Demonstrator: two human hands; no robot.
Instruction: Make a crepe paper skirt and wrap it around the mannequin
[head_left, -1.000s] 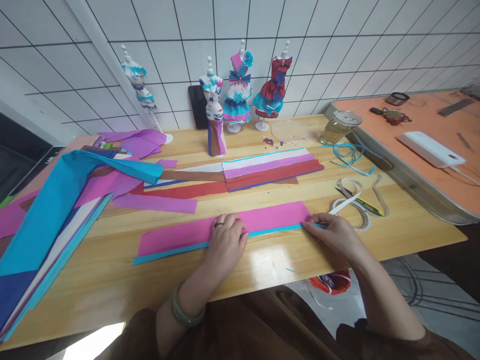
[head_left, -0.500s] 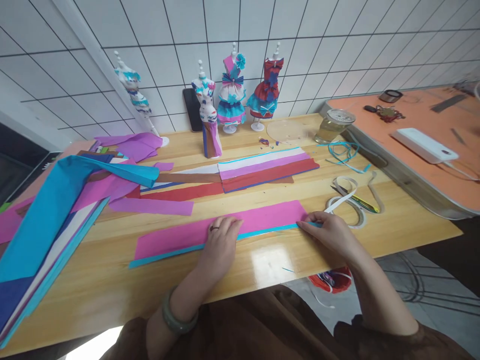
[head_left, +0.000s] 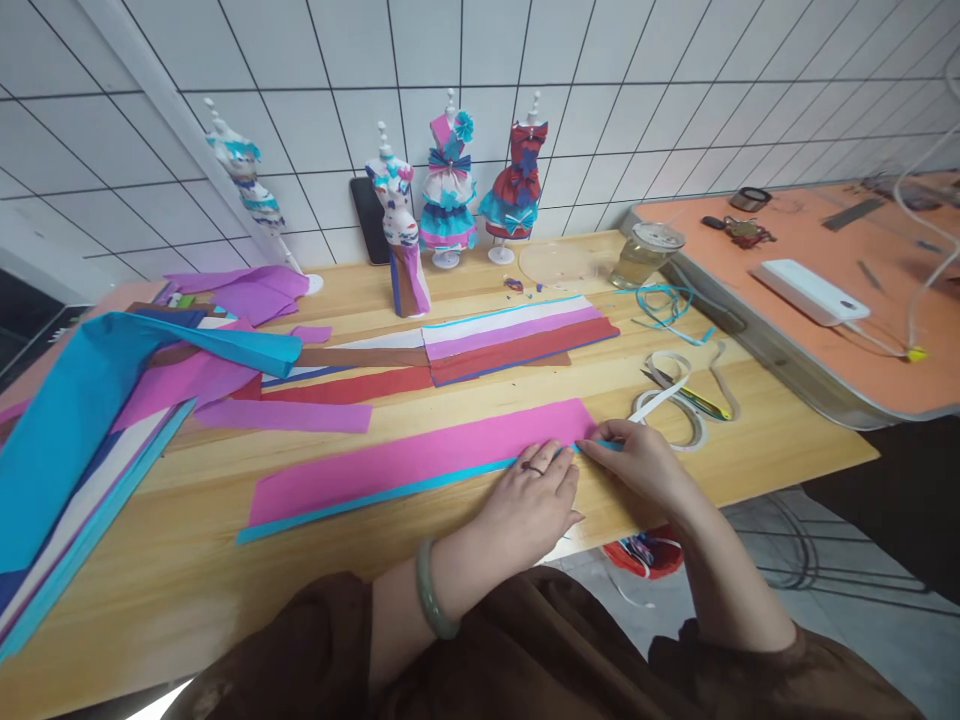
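Observation:
A long pink strip (head_left: pixel 405 450), thin like crepe paper, lies flat on the wooden table with a narrow blue strip (head_left: pixel 360 502) along its near edge. My left hand (head_left: pixel 534 500), with a ring on one finger, rests on the near edge towards the right end, fingers outstretched and pressing down. Beside it, my right hand (head_left: pixel 641 462) pinches the blue strip's right end between thumb and fingers. Just beyond that hand lie a roll of white tape (head_left: pixel 694 430) and a yellow cutter (head_left: pixel 705 402).
Coloured strips are piled at the left, including a broad blue one (head_left: pixel 75 420). Joined striped pieces (head_left: pixel 517 340) lie farther back. Small dress forms, one in a red top (head_left: pixel 525 160), stand against the tiled wall near a jar (head_left: pixel 646 255). An orange-topped table (head_left: pixel 825 340) adjoins at right.
My left hand has slid right along the blue edge, from the strip's middle to close beside my right hand. My right hand still pinches the end. The view has shifted slightly.

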